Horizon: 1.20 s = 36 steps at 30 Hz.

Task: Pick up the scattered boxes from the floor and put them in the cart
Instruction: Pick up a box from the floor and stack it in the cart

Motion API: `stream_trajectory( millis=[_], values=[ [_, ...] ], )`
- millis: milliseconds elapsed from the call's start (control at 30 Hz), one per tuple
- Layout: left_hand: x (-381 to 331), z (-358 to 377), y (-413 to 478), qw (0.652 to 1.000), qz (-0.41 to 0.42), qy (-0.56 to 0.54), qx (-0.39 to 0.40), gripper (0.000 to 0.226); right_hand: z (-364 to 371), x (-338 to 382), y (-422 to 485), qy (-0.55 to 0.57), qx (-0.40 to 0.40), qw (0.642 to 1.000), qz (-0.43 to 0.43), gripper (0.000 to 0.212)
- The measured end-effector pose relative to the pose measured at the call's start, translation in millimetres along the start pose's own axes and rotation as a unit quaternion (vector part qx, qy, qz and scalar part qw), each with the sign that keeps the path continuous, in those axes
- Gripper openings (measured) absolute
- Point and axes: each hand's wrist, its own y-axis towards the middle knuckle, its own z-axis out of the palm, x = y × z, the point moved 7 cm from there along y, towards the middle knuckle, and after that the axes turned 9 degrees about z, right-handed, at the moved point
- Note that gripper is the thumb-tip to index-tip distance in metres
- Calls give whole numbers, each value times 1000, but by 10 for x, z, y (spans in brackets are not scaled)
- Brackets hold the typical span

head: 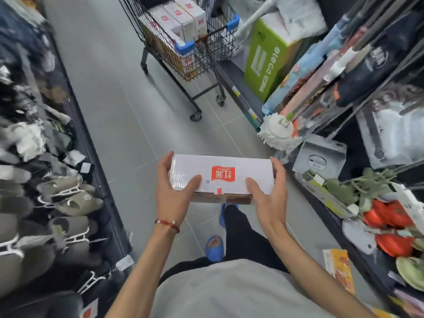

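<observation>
From the head camera, one white box (pixel 222 176) with a red label on top is held up off the floor, level, in the middle of the aisle. Two hands grip it. The left hand (pixel 173 193) has its thumb laid on the top face and its fingers curled round the left end. The right hand (pixel 269 196) mirrors it at the right end, thumb on top, fingers wrapped round the side. A red bracelet (pixel 168 224) sits on the left wrist.

Ahead stands one wire cart (pixel 221 41) with blue corner caps, close to the right-hand shelf (pixel 241 88). Three of its wheels show. Three white boxes (pixel 181 19) stand side by side at its top. More lie beneath them behind the wire, and their number cannot be told.

The grey tiled floor (pixel 110 92) runs as an open strip between the two shelf edges, from the person's feet to the cart. The left rack (pixel 96 180) carries rows of slippers (pixel 75 200). On the right, a green carton (pixel 263 60) and a white mop head (pixel 278 131) reach out toward the aisle.

The held box is well short of the cart, in front of the person's chest, above two blue sandals (pixel 214 247).
</observation>
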Motion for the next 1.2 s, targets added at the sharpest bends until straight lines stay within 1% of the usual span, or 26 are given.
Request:
stream_trajectory(
  millis=[133, 333, 567, 767, 900, 1000, 1067, 1200],
  values=[
    [-27, 36, 648, 999, -17, 7, -29, 74, 397, 267, 609, -2, 27, 1000, 10, 77],
    [-199, 210, 1638, 997, -21, 6, -69, 73, 869, 816, 1595, -15, 64, 998, 14, 74],
    [-314, 354, 2784, 995, -32, -8, -91, 71, 1429, 1416, 2581, -23, 71, 997, 14, 76],
    [-393, 345, 4046, 997, -33, -21, -67, 71, 2119, 1867, 3368, -28, 42, 999, 20, 78],
    [-503, 324, 4953, 999, -25, -22, -30, 69, 2545, 2222, 3844, 0, 11, 1000, 23, 76],
    [-656, 333, 5619, 1000, 4, -11, 7, 68, 2802, 2475, 4151, 21, -26, 999, 25, 71],
    [-706, 381, 6047, 1000, 11, -8, 28, 70, 2953, 2601, 4362, 49, -43, 997, 30, 72],
    [-768, 552, 6815, 999, 18, 9, 47, 66, 3177, 2812, 4851, 76, -83, 993, 43, 74]
  ],
)
